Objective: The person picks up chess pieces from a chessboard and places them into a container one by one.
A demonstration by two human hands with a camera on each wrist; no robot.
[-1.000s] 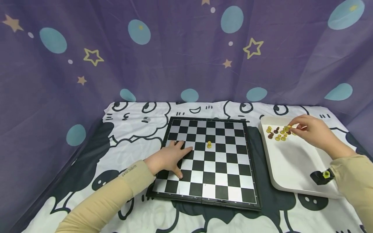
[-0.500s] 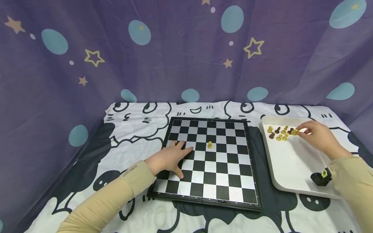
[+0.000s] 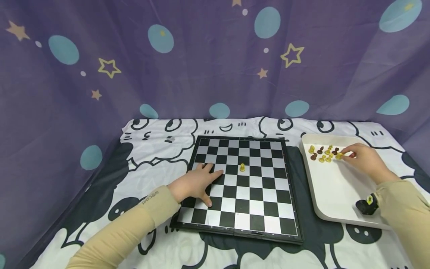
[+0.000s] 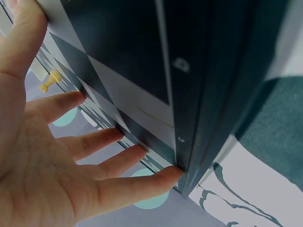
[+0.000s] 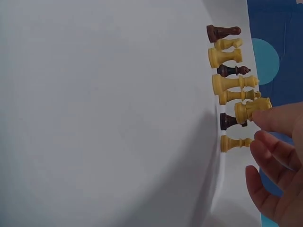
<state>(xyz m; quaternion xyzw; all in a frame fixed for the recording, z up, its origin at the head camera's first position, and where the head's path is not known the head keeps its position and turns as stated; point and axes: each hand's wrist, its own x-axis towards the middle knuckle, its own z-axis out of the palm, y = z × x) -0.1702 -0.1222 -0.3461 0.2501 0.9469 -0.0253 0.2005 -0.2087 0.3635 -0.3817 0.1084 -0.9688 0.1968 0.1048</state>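
Fingers spread, my left hand (image 3: 196, 183) rests on the left side of the black-and-white chessboard (image 3: 248, 220); the left wrist view shows its fingertips on the squares near the edge. One yellow chess piece (image 3: 242, 167) stands upright near the middle of the board, also visible beyond the thumb as a small yellow piece (image 4: 50, 81). Over the white tray (image 3: 332, 198), my right hand (image 3: 364, 160) pinches a yellow chess piece (image 5: 253, 109) between thumb and fingers. The held piece's exact kind is partly covered by the fingertips.
Several yellow and brown chess pieces stand at the tray's far left, among them a brown piece (image 5: 222, 33) and a yellow piece (image 5: 234, 143). A patterned cloth (image 3: 161, 149) covers the table. Behind it hangs a purple curtain (image 3: 201, 82).
My right hand has drawn back from among the pieces, toward me and slightly right, with a yellow chess piece in its fingertips. My left hand stays in place on the board.
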